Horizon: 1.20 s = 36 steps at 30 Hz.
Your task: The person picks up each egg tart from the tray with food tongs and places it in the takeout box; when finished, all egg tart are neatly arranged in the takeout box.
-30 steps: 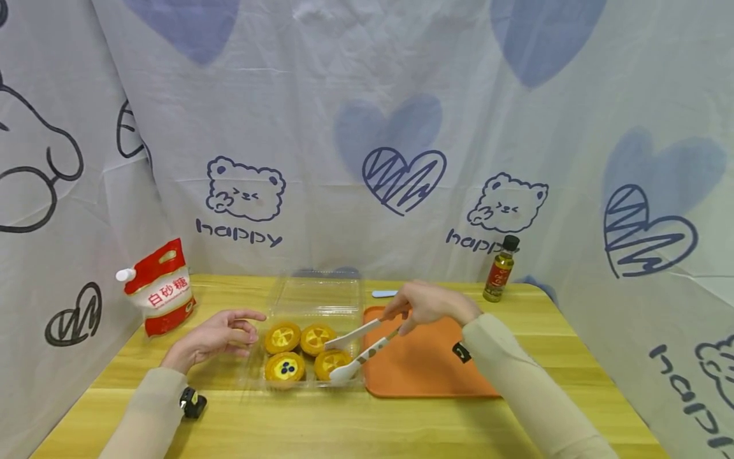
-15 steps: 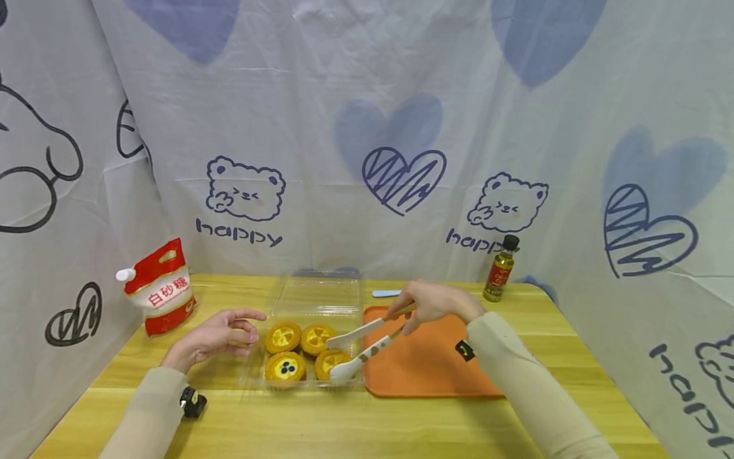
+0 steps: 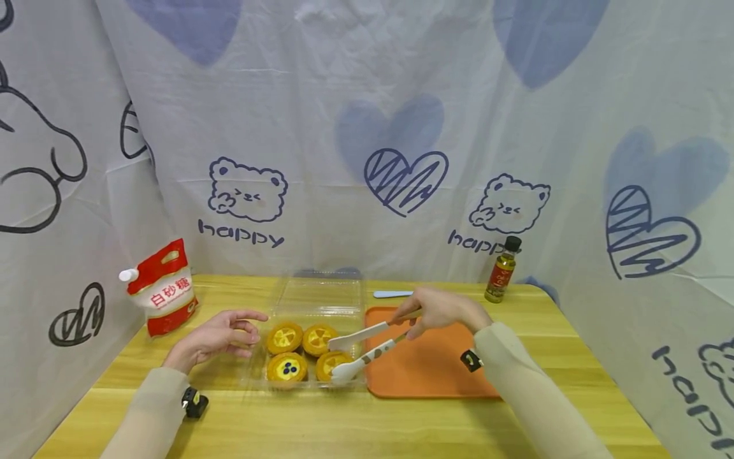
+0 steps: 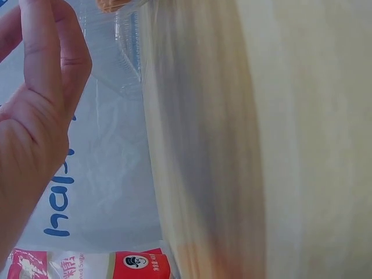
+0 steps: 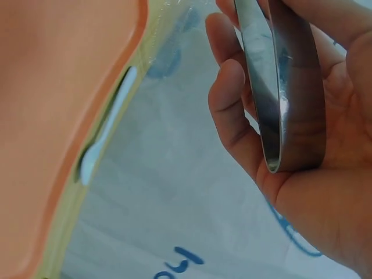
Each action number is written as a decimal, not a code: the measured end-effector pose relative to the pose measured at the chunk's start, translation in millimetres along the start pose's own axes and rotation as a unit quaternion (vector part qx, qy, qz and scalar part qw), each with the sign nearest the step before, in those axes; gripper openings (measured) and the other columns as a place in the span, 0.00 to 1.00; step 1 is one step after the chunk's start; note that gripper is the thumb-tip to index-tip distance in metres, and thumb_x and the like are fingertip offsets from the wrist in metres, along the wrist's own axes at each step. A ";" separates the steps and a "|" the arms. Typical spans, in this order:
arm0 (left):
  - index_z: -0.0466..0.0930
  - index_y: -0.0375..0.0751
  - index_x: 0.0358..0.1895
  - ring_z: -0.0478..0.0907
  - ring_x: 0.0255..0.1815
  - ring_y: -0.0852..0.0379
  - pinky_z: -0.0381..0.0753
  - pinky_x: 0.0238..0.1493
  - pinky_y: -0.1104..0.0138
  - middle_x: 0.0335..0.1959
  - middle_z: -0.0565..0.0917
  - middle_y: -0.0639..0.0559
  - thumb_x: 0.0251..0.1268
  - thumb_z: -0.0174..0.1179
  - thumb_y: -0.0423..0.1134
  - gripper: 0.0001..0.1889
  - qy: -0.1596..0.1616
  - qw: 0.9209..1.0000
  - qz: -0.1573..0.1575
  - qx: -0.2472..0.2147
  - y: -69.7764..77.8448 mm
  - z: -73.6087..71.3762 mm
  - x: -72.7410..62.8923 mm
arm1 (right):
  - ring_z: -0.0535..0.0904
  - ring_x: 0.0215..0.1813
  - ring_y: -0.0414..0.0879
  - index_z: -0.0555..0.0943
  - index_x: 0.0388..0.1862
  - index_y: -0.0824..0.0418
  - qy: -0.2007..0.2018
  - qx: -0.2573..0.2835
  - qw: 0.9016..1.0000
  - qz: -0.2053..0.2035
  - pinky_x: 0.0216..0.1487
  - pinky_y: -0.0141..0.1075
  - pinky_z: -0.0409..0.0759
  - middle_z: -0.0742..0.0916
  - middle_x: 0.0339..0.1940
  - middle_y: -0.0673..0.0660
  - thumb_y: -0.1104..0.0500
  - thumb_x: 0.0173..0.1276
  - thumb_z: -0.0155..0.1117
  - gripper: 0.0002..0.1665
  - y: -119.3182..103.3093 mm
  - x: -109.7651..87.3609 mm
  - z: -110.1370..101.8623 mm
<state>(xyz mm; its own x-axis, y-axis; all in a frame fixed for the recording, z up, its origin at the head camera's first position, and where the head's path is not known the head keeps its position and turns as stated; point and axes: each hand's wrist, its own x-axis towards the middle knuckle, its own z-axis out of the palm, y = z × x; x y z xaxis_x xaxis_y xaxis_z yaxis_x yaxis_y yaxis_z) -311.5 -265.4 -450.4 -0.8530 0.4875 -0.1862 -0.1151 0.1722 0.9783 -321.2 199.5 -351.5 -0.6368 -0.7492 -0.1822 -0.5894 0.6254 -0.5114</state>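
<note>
My right hand (image 3: pixel 440 308) grips the bent metal end of a pair of tongs (image 5: pixel 299 93) with white, brown-spotted arms. The tongs' spread tips reach into a clear plastic box, one behind and one at the front of the front-right egg tart (image 3: pixel 327 366). The front-left tart (image 3: pixel 287 368) has blueberries on top. Two more egg tarts (image 3: pixel 285 338) sit behind them, with yellow pieces on top. My left hand (image 3: pixel 220 335) has loosely bent fingers beside the box's left wall and holds nothing.
The box's lid (image 3: pixel 321 294) stands raised at the back. An orange tray (image 3: pixel 427 373) lies right of the box, with a pale blue spoon-like utensil (image 3: pixel 392 294) behind it. A red sugar bag (image 3: pixel 166 293) stands back left, an oil bottle (image 3: pixel 500 275) back right.
My right hand has shifted slightly to the right over the tray, and the tongs have slid a little that way with it. The left hand holds its place.
</note>
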 end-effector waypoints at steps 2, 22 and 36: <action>0.57 0.26 0.70 0.80 0.38 0.54 0.88 0.43 0.59 0.40 0.77 0.48 0.65 0.61 0.30 0.33 -0.001 1.000 -0.002 -0.001 -0.8 0.1 0.8 | 0.82 0.45 0.41 0.84 0.57 0.50 0.008 0.009 1.000 0.000 0.46 0.33 0.82 0.87 0.52 0.43 0.59 0.60 0.73 0.23 6.2 -3.7 4.0; 0.56 0.26 0.70 0.80 0.38 0.55 0.88 0.43 0.60 0.41 0.77 0.47 0.65 0.61 0.29 0.33 -0.003 1.000 -0.002 -0.010 -2.0 0.9 -1.4 | 0.81 0.40 0.41 0.83 0.58 0.49 0.048 0.065 0.997 -0.011 0.41 0.34 0.84 0.87 0.53 0.45 0.57 0.61 0.73 0.24 21.6 -18.7 18.2; 0.56 0.25 0.70 0.80 0.37 0.56 0.88 0.42 0.60 0.40 0.77 0.48 0.65 0.60 0.28 0.33 -0.003 1.000 0.010 -0.007 0.9 2.0 -1.9 | 0.82 0.43 0.44 0.81 0.61 0.50 0.107 0.129 0.986 0.000 0.42 0.33 0.81 0.86 0.57 0.51 0.54 0.62 0.72 0.27 51.5 -44.2 31.5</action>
<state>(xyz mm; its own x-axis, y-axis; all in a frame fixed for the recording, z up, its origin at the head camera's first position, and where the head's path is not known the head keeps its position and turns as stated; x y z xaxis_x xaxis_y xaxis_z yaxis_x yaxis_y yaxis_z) -308.9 -264.4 -449.3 -0.8522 0.4959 -0.1668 -0.1047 0.1506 0.9830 -307.8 257.9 -396.2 -0.7430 -0.6691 -0.0156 -0.4613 0.5288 -0.7124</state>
